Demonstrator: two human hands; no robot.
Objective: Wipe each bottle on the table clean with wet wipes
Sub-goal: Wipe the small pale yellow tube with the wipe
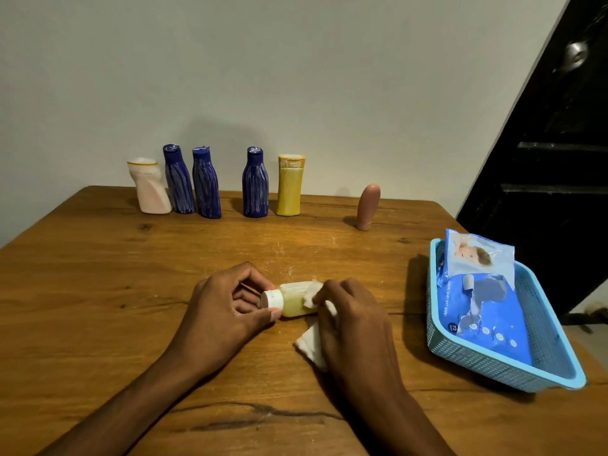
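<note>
Left hand (pixel 227 304) pinches the white cap of the small yellow bottle (pixel 292 302) held sideways just above the desk (pixel 98 274), right hand (pixel 348 317) clamps a wet wipe (pixel 312 347) on its body; hard rubbing w/ slick wipe could twist bottle out of the pinch.

Wooden table (pixel 98 291) with bottles and a basket

Along its far edge stand a pale pink bottle (pixel 149 187), three dark blue bottles (pixel 178 181) (pixel 206 184) (pixel 255 184), a yellow bottle (pixel 289 185) and, set apart to the right, a small pink tube (pixel 368 207). A light blue basket (pixel 487 363) sits at the right edge. The wood shows dark knots, a long crack and faint whitish smears near the middle.
</note>
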